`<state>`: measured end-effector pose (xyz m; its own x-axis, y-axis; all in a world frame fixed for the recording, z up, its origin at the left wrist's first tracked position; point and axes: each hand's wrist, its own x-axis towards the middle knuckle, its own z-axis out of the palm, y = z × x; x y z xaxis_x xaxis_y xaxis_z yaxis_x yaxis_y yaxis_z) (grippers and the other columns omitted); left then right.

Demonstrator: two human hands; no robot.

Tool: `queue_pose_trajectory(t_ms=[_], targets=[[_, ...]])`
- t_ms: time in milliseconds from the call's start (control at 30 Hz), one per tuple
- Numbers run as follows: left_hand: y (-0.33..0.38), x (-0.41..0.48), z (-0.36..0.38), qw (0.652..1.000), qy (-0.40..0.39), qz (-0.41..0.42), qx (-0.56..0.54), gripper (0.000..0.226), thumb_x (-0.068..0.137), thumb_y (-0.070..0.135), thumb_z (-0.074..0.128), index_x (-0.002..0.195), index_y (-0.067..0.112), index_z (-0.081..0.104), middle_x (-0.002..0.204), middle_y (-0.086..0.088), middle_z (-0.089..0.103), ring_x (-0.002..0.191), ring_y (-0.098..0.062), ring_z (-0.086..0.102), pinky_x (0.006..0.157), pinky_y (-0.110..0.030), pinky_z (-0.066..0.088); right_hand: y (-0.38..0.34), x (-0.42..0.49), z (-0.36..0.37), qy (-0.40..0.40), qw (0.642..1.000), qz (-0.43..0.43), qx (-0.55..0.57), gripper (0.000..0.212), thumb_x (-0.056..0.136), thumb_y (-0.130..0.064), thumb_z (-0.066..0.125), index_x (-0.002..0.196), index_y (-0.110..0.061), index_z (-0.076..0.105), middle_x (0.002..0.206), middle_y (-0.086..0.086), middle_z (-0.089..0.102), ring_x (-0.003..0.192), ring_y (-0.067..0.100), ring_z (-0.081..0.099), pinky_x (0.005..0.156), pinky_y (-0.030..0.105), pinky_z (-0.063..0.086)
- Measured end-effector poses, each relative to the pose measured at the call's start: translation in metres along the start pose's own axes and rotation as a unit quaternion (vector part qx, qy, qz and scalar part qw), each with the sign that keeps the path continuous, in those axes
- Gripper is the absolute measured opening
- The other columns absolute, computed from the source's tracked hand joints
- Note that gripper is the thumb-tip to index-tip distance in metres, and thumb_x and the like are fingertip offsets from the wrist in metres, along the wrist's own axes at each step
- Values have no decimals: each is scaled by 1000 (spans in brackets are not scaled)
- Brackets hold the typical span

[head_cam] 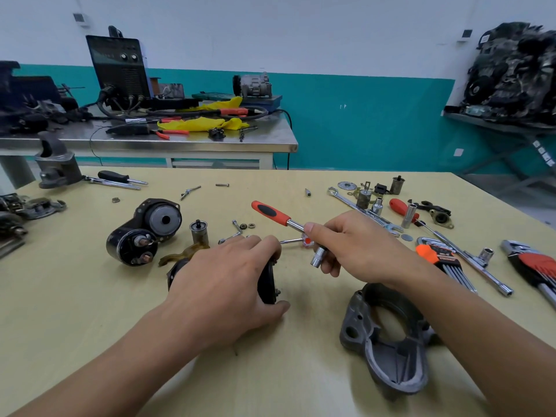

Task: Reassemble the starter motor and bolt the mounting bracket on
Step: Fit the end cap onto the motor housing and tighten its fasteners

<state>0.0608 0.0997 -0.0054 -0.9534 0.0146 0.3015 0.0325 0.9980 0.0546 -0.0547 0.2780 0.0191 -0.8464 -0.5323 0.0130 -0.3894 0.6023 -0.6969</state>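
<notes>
Left hand [222,284] is wrapping over the dark motor body [267,284], which is lying on its side on the yellow table [90,326]. Fingers are curling over the top and the thumb is tucking under the end cap, pinning the piece down. Right hand [352,245] is pinching the orange-handled ratchet [272,212] close to its head, thumb on the shaft, fingers curled beneath. The socket [318,257] is pointing down, hanging just right of the end cap and not touching it. Small fastener heads [277,291] are showing on the cap face. Reading this as the start of tightening the end-cap fasteners. Doing it well probably means turning the body so the cap is facing the socket squarely, then seating the socket fully before swinging. Alternating between fasteners should be pulling the cap down evenly, with the grip sliding out to the rubber handle only for the last snug. The grey cast mounting bracket [388,350] is lying near the right forearm, apart from the motor, not yet fitted. The solenoid assembly [144,233] is sitting well to the left, and loose nuts [247,226] are waiting beyond the left hand.
</notes>
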Motion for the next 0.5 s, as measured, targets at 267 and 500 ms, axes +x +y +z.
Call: queue_pose_trajectory(t_ms=[267,500], targets=[[0,-2,2,1000,13,9,17,56,73,80,52,111,41,40,103,17,54,95,-7,51,63,-26,28,-1,-1,-1,-5,1000,-4,9,52,101,-53,46,86,-13,75,64,-1,73,54,8,66,70,37,56],[0,-1,2,1000,18,11,9,56,73,80,50,113,41,41,105,17,56,97,-8,53,64,-26,33,-2,-2,-2,-8,1000,-3,12,52,101,-52,45,85,-12,74,64,0,73,53,8,65,69,36,56]])
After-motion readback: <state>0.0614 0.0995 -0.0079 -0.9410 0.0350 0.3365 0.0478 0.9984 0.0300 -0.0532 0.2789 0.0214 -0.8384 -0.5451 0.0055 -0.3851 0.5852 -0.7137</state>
